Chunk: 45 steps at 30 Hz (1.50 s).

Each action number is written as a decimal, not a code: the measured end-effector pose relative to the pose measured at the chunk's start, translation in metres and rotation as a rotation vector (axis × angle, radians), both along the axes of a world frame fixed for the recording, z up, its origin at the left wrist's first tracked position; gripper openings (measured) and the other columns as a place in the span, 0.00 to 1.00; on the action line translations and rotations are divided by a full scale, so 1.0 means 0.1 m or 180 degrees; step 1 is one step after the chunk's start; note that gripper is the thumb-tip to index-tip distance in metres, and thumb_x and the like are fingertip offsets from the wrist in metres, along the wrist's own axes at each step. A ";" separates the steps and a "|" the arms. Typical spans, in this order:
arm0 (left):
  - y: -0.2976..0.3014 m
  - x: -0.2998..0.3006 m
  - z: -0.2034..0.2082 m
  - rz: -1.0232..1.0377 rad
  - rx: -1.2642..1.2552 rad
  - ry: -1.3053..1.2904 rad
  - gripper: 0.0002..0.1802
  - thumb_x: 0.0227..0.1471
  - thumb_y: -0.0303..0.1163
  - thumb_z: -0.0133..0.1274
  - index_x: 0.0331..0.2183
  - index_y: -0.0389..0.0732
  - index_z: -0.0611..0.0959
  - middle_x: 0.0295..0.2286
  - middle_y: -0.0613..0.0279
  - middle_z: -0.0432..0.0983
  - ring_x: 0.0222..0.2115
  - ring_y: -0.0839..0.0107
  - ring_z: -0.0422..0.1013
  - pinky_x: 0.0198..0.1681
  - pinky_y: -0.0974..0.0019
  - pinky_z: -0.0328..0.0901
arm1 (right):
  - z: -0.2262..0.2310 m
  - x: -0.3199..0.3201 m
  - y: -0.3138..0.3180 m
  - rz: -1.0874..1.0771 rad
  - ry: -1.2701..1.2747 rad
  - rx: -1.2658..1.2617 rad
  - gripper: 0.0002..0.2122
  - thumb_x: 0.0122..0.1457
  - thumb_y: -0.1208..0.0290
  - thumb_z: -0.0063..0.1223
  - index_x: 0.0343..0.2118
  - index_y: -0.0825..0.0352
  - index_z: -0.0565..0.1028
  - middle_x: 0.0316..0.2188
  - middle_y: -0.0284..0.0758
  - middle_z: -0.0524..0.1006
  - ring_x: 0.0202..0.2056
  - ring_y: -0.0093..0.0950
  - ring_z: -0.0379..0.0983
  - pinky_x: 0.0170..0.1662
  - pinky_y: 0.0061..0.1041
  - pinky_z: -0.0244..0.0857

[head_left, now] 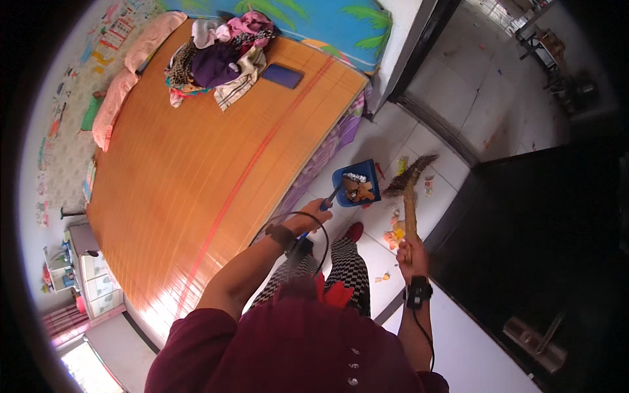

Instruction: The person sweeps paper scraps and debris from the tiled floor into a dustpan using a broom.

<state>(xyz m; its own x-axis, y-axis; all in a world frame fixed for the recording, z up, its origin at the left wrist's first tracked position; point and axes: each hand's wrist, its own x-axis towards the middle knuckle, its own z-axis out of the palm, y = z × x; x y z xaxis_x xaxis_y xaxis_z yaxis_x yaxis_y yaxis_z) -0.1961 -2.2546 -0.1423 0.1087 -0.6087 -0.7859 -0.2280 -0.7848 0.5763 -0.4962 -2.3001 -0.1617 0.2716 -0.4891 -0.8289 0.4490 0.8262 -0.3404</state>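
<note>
Right hand (411, 257): fingers clamped round tan-handled, dark-bristled, straw-like broom (411, 208), bristles just right of blue plastic box-shaped dustpan (338, 177); broom probably light, springy-tipped, best gripped by shaft. Left hand (318, 213): fingers closed round dustpan's handle.

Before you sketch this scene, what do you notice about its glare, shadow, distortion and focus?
In the head view, the window is overexposed; the sleeping mat shows white glare at its lower end; the black door sinks into shadow; the mat's red stripe bows outward; the broom looks fairly sharp.
</note>
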 end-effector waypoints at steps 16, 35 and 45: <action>-0.69 0.53 -0.75 -0.0295 0.0118 -0.0228 0.22 0.40 0.37 0.48 0.40 0.38 0.70 0.34 0.46 0.70 0.36 0.55 0.68 0.39 0.61 0.61 | -1.25 2.74 -2.53 0.1115 0.0688 0.0821 0.11 0.49 0.64 0.43 0.17 0.64 0.64 0.12 0.34 0.66 0.13 0.26 0.63 0.13 0.22 0.57; -1.24 2.04 -0.98 -0.0266 0.0541 0.0452 0.25 0.40 0.39 0.47 0.41 0.36 0.68 0.34 0.43 0.70 0.36 0.51 0.67 0.40 0.57 0.61 | -1.42 5.45 -3.24 0.3395 0.2503 -0.4788 0.30 0.42 0.61 0.57 0.47 0.67 0.58 0.47 0.47 0.57 0.51 0.43 0.49 0.51 0.41 0.48; -1.07 2.14 -1.13 -0.0095 0.0189 0.0593 0.21 0.41 0.38 0.46 0.37 0.34 0.70 0.30 0.41 0.70 0.33 0.50 0.68 0.37 0.56 0.62 | -1.61 6.32 -3.13 0.3927 0.3479 -0.4593 0.36 0.34 0.58 0.63 0.47 0.61 0.57 0.53 0.48 0.48 0.55 0.46 0.40 0.53 0.50 0.38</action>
